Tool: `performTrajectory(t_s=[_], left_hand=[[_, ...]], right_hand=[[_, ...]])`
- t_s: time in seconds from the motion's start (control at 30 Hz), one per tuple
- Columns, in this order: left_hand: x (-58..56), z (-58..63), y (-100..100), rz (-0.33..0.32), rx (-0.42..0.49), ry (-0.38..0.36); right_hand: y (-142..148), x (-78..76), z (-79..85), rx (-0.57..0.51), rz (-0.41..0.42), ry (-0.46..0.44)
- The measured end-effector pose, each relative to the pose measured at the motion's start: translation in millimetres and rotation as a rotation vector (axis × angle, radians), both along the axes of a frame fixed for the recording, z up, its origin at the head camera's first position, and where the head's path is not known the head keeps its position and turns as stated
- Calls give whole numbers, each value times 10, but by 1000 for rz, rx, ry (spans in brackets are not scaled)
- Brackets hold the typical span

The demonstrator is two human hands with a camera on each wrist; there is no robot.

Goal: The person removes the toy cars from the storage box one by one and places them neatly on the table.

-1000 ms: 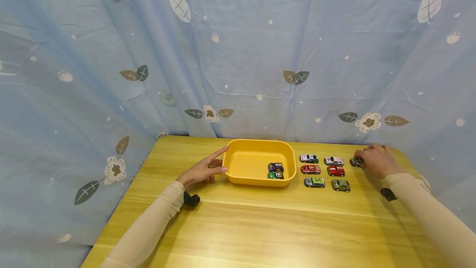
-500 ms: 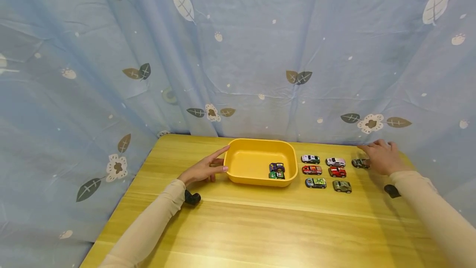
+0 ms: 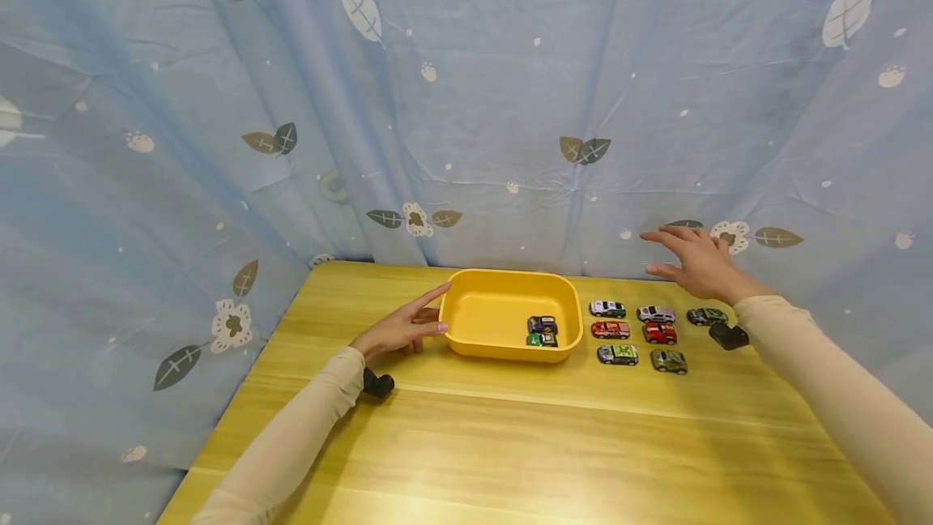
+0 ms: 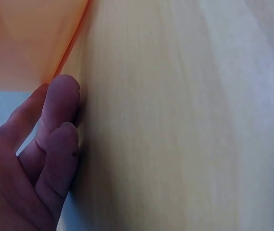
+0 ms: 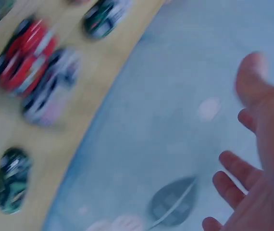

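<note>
A yellow tray [image 3: 510,353] stands near the back of the table. My left hand [image 3: 394,333] rests at its left end, spread index finger and thumb touching the tray's side. Inside the tray lie a purple toy car [image 3: 543,324] and a green-and-white toy car [image 3: 542,339]. My right hand [image 3: 703,263] is raised over the table's back edge, fingers spread, holding nothing. Below it sits a dark green camouflage car [image 3: 707,316]. To its left are a white-and-pink car [image 3: 656,313], a red car [image 3: 659,333] and an olive car [image 3: 669,360].
Closer to the tray stand a white-and-green car [image 3: 607,309], an orange-red car [image 3: 610,330] and a blue-green car [image 3: 617,354]. A blue patterned curtain [image 3: 474,104] hangs behind the wooden table [image 3: 510,452]. Black wrist devices [image 3: 729,336] show beneath both sleeves.
My right hand has left the dark green camouflage car, which now sits in full view, and has risen up and to the left. The left hand and the tray have stayed put.
</note>
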State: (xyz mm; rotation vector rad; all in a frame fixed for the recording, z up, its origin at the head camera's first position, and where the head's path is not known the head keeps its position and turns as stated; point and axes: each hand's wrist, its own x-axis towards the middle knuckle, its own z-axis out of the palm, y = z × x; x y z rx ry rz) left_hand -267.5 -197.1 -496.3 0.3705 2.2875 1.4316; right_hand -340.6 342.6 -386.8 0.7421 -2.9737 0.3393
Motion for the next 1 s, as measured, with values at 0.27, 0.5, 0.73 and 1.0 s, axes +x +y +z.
performTrajectory(t_s=[0.27, 0.5, 0.73, 1.0], left_hand=[[-8, -2, -18, -2, 1, 3], [15, 25, 4, -25, 0, 5], [12, 19, 19, -35, 7, 7], [5, 20, 16, -18, -5, -6]], right_hand=[[-591, -41, 243, -12, 56, -44], [-882, -95, 138, -34, 107, -37], [-1238, -144, -25, -78, 164, -25], [-1577, -185, -191, 11, 232, -97]])
